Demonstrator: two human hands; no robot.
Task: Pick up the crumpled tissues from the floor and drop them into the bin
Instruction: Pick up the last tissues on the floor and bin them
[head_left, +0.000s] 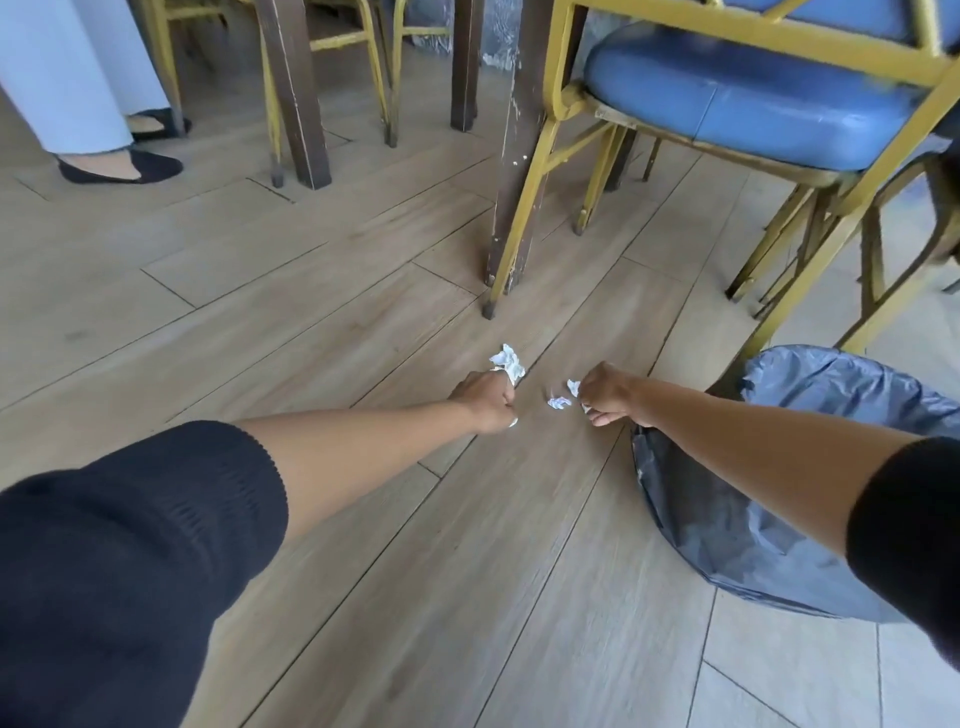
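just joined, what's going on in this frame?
A person is reaching both arms down to a wood-look floor, gathering crumpled tissues. The left hand grips a white tissue that sticks out past its knuckles. The right hand pinches another tissue, and a small wad lies on the floor beside it. The bin, lined with a grey-blue bag, stands just under the right forearm. Nothing is being dropped in yet.

the bin (810, 457) is cut off by the right edge and partly hidden behind the right forearm; the left hand (485, 397) hides most of its tissue (508, 362); the standing person (78, 78) is cropped above the legs
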